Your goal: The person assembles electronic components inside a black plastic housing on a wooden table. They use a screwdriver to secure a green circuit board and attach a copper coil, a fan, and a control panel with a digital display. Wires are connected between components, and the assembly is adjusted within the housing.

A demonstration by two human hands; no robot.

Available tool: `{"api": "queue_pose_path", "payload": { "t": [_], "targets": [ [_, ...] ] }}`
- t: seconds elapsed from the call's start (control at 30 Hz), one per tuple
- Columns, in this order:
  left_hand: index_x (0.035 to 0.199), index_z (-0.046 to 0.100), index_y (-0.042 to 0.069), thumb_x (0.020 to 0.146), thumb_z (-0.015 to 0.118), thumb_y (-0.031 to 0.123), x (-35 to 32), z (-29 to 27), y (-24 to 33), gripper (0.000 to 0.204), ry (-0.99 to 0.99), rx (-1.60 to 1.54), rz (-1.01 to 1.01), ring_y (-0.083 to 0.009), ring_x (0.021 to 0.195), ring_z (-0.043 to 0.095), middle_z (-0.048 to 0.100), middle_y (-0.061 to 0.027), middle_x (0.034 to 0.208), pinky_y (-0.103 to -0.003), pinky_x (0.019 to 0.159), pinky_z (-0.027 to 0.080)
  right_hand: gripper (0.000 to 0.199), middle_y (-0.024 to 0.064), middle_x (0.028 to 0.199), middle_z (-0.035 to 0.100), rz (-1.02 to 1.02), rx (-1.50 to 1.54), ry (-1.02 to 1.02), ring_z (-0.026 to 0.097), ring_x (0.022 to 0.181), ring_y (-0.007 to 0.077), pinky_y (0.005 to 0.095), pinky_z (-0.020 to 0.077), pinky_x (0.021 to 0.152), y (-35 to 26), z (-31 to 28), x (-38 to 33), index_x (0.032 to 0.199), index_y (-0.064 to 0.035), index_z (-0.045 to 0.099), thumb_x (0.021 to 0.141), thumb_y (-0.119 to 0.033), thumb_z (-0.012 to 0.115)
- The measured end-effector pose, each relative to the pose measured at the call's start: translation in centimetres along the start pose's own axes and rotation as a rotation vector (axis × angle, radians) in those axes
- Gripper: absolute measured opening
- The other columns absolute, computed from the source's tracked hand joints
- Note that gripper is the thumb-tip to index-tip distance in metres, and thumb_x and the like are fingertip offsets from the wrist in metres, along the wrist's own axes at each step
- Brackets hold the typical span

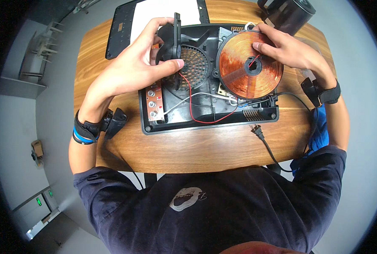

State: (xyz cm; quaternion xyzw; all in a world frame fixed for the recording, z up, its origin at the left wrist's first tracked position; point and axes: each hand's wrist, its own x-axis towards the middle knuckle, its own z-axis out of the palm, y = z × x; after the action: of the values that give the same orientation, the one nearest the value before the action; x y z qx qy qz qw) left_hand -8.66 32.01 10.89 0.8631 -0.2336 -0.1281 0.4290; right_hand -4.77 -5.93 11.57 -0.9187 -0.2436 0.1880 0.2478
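Observation:
The opened black housing of an induction cooker [235, 122] lies before me. My left hand [133, 65] grips a black cooling fan [169, 44] between thumb and fingers, holding it on edge above the round vent grille [197, 63]. A thin red wire [190, 99] loops across the housing's floor from near the fan. On the right sits a round copper coil [235, 63]. My right hand [288, 48] holds its far right rim, thumb on the windings and the other fingers partly hidden. Along the housing's left side runs a narrow circuit board [155, 103] with several round silver parts.
A black panel [114, 38] with a white sheet [148, 17] lies at the back left. A dark kettle-like pot [288, 17] stands at the back right. The power plug [257, 130] and cord rest near the wooden table's [188, 154] front right.

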Motion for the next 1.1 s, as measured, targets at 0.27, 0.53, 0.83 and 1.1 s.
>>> {"api": "queue_pose_path", "payload": {
  "t": [0.27, 0.53, 0.83, 1.1],
  "targets": [
    [0.158, 0.038, 0.007, 0.095, 0.084, 0.017, 1.0, 1.0, 0.8, 0.079, -0.024, -0.053, 0.037, -0.0148, 0.1, 0.063, 0.07, -0.0103, 0.113, -0.033, 0.089, 0.053, 0.046, 0.0133, 0.115, 0.069, -0.007, 0.039, 0.204, 0.063, 0.108, 0.0211, 0.0377, 0.0509, 0.1, 4.7, 0.3, 0.2, 0.136, -0.0017, 0.057, 0.119, -0.043, 0.044],
    [0.149, 0.044, 0.001, 0.094, 0.083, 0.002, 2.3, 2.1, 0.3, 0.068, -0.065, -0.158, 0.072, -0.0137, 0.11, 0.065, 0.071, -0.0086, 0.117, -0.032, 0.099, 0.055, 0.046, 0.021, 0.119, 0.073, 0.088, -0.032, 0.236, 0.07, 0.112, 0.0318, 0.0431, 0.0517, 0.102, 7.2, 0.9, 0.5, 0.136, -0.0039, 0.059, 0.118, -0.043, 0.044],
    [0.152, 0.048, 0.007, 0.099, 0.071, -0.008, 3.6, 0.8, -3.0, 0.059, -0.149, -0.253, -0.125, -0.0071, 0.106, 0.065, 0.069, -0.0048, 0.123, -0.022, 0.091, 0.056, 0.034, 0.0251, 0.119, 0.072, 0.075, -0.171, 0.277, 0.07, 0.112, 0.0432, 0.0492, 0.0551, 0.097, 5.8, 0.9, -0.4, 0.131, -0.0035, 0.06, 0.114, -0.032, 0.054],
    [0.156, 0.052, 0.021, 0.102, 0.071, -0.002, 3.0, 0.6, -1.9, 0.062, -0.035, 0.024, -0.121, -0.0128, 0.109, 0.063, 0.064, -0.0082, 0.125, -0.026, 0.092, 0.052, 0.029, 0.0123, 0.13, 0.068, -0.097, -0.355, 0.413, 0.069, 0.121, 0.0358, 0.0442, 0.0558, 0.099, -0.9, 1.3, -2.3, 0.136, -0.0117, 0.063, 0.111, -0.026, 0.059]
  ]
}}
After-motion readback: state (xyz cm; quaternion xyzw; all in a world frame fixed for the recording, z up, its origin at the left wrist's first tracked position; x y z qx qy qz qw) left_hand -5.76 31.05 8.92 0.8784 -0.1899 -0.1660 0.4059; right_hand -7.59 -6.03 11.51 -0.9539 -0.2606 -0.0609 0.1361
